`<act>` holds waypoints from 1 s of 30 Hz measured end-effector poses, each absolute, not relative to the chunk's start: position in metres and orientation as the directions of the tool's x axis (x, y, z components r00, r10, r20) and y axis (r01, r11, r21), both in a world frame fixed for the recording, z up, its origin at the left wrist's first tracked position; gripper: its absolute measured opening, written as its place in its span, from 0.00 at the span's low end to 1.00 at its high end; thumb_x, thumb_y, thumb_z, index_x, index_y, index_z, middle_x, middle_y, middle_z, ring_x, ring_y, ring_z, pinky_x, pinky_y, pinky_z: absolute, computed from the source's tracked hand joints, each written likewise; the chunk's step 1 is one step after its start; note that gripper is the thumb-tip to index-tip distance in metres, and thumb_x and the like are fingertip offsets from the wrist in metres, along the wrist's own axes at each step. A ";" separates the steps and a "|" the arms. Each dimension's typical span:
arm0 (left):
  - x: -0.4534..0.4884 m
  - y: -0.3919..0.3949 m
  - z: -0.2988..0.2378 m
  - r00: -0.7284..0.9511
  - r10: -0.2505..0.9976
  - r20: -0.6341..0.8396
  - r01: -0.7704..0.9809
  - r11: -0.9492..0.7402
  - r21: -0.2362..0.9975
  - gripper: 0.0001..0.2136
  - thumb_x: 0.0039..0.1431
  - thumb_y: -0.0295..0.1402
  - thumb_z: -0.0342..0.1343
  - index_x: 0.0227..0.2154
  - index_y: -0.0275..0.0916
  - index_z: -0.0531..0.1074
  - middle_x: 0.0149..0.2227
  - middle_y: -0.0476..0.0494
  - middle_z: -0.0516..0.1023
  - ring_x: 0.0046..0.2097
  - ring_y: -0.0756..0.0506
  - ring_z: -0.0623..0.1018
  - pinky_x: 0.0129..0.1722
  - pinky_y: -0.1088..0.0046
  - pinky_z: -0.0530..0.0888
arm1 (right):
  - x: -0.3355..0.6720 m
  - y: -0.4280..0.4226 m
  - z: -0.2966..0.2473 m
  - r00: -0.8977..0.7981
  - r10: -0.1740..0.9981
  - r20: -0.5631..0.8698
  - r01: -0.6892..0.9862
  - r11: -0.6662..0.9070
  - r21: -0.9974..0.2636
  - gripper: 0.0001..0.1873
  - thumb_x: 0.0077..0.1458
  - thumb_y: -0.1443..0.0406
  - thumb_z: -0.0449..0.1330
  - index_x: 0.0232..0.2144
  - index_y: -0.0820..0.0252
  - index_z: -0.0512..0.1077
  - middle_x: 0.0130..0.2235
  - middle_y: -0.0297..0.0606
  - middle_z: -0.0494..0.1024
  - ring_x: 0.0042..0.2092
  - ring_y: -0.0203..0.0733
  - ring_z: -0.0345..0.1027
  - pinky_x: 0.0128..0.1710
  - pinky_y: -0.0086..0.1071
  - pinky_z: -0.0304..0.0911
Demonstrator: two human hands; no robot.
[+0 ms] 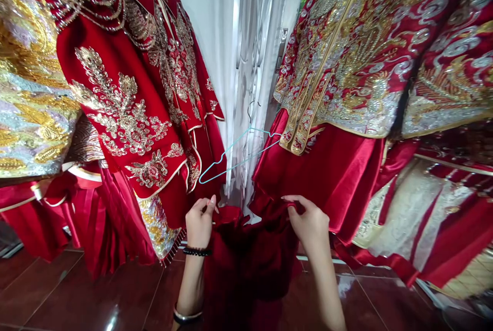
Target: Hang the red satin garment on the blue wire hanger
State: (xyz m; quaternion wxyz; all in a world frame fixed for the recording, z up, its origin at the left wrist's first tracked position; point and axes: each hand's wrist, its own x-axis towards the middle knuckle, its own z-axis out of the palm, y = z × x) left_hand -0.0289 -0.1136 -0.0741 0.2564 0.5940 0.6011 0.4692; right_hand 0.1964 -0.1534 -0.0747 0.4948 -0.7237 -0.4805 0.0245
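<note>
A dark red velvet-like garment [250, 259] hangs in front of me, held up between both hands by its top edge. My left hand [199, 218], with a black bead bracelet [197, 252] on the wrist, pinches the left end of that edge. Thumb and fingers of my right hand [310, 218] close on the right end. Just beyond the garment hangs a light blue wire hanger [225, 171], tilted, its right part reaching the embroidered jacket on that side. The lower part of the garment is dark, so its exact kind is unclear.
On the left hang a red jacket [115, 54] with gold embroidery and a gold sequined garment [31, 74]. A red and gold embroidered jacket [346, 54] hangs over a red skirt [327, 177] on the right. White curtains [208, 28] stand behind, dark red tiles [127, 295] below.
</note>
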 end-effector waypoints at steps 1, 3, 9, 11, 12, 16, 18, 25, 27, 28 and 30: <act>-0.029 -0.114 -0.073 -0.159 0.959 0.237 0.441 -0.145 0.886 0.18 0.52 0.45 0.49 0.14 0.39 0.64 0.18 0.52 0.64 0.24 0.51 0.65 0.29 0.76 0.61 | 0.198 -0.154 -0.075 0.534 0.770 0.350 0.641 -0.099 -0.761 0.12 0.40 0.69 0.53 0.26 0.53 0.74 0.26 0.32 0.77 0.26 0.40 0.70 0.28 0.34 0.64; -0.025 -0.113 -0.073 -0.126 0.968 0.215 0.346 -0.161 0.924 0.20 0.53 0.46 0.47 0.14 0.39 0.63 0.17 0.52 0.64 0.24 0.51 0.65 0.29 0.76 0.61 | 0.200 -0.154 -0.077 0.489 0.860 0.150 0.532 -0.158 -0.832 0.15 0.37 0.71 0.53 0.28 0.52 0.74 0.23 0.30 0.76 0.20 0.38 0.68 0.23 0.32 0.63; 0.008 -0.118 -0.080 0.168 0.980 0.102 0.083 -0.117 0.990 0.17 0.46 0.47 0.55 0.17 0.38 0.62 0.17 0.52 0.64 0.23 0.52 0.65 0.27 0.76 0.62 | 0.185 -0.152 -0.076 0.182 0.980 -0.078 -0.021 -0.075 -0.997 0.24 0.32 0.72 0.56 0.37 0.55 0.70 0.28 0.29 0.73 0.21 0.32 0.65 0.19 0.27 0.62; 0.019 -0.122 -0.082 0.269 0.959 0.093 0.054 -0.112 0.992 0.15 0.42 0.42 0.60 0.20 0.38 0.63 0.20 0.51 0.68 0.24 0.52 0.67 0.28 0.76 0.64 | 0.179 -0.150 -0.076 0.180 0.983 -0.027 -0.103 -0.009 -0.995 0.25 0.31 0.72 0.57 0.38 0.56 0.70 0.31 0.30 0.72 0.21 0.29 0.62 0.19 0.26 0.60; 0.023 -0.124 -0.083 0.317 0.942 0.111 0.057 -0.135 0.989 0.13 0.41 0.39 0.61 0.22 0.38 0.63 0.23 0.50 0.70 0.27 0.51 0.69 0.30 0.75 0.65 | 0.176 -0.150 -0.075 0.195 0.981 0.004 -0.112 0.026 -0.993 0.25 0.31 0.72 0.57 0.38 0.57 0.70 0.32 0.30 0.71 0.20 0.28 0.61 0.18 0.25 0.59; 0.033 -0.127 -0.088 0.434 0.879 0.197 0.160 -0.290 0.944 0.11 0.40 0.29 0.60 0.26 0.38 0.63 0.30 0.47 0.72 0.34 0.48 0.71 0.37 0.73 0.65 | 0.171 -0.148 -0.075 0.282 0.952 0.118 -0.025 0.131 -0.991 0.22 0.32 0.72 0.57 0.36 0.59 0.72 0.35 0.34 0.73 0.19 0.26 0.56 0.16 0.23 0.54; 0.038 -0.128 -0.093 0.405 0.890 0.211 0.227 -0.321 0.920 0.12 0.40 0.27 0.60 0.27 0.38 0.63 0.31 0.48 0.70 0.33 0.49 0.69 0.36 0.73 0.65 | 0.171 -0.149 -0.075 0.325 0.930 0.171 0.098 0.147 -0.984 0.20 0.33 0.71 0.57 0.35 0.59 0.73 0.35 0.36 0.75 0.19 0.27 0.55 0.16 0.24 0.54; 0.059 -0.127 -0.111 0.318 0.920 0.228 0.283 -0.322 0.904 0.08 0.42 0.21 0.50 0.20 0.39 0.57 0.20 0.55 0.61 0.25 0.53 0.63 0.27 0.78 0.60 | 0.172 -0.157 -0.071 0.360 0.879 0.312 0.368 0.173 -0.913 0.16 0.39 0.69 0.56 0.34 0.56 0.74 0.36 0.37 0.76 0.29 0.35 0.66 0.27 0.27 0.63; 0.060 -0.126 -0.112 0.296 0.925 0.237 0.248 -0.314 0.916 0.08 0.43 0.23 0.51 0.19 0.39 0.57 0.19 0.55 0.61 0.24 0.53 0.62 0.26 0.78 0.61 | 0.174 -0.159 -0.070 0.354 0.876 0.328 0.382 0.184 -0.906 0.16 0.40 0.68 0.55 0.34 0.56 0.74 0.36 0.37 0.76 0.31 0.37 0.67 0.31 0.29 0.64; 0.059 -0.127 -0.112 0.295 0.925 0.241 0.207 -0.308 0.929 0.09 0.43 0.24 0.52 0.19 0.39 0.56 0.19 0.55 0.61 0.24 0.53 0.62 0.26 0.78 0.61 | 0.175 -0.160 -0.069 0.350 0.877 0.328 0.386 0.184 -0.904 0.15 0.40 0.67 0.55 0.34 0.56 0.74 0.36 0.37 0.76 0.31 0.37 0.67 0.32 0.30 0.64; 0.057 -0.128 -0.110 0.291 0.926 0.241 0.078 -0.274 0.958 0.10 0.44 0.28 0.54 0.19 0.39 0.55 0.20 0.55 0.61 0.24 0.53 0.63 0.26 0.78 0.62 | 0.179 -0.161 -0.067 0.348 0.887 0.304 0.411 0.147 -0.899 0.14 0.41 0.66 0.56 0.34 0.55 0.74 0.34 0.36 0.76 0.30 0.37 0.67 0.31 0.30 0.63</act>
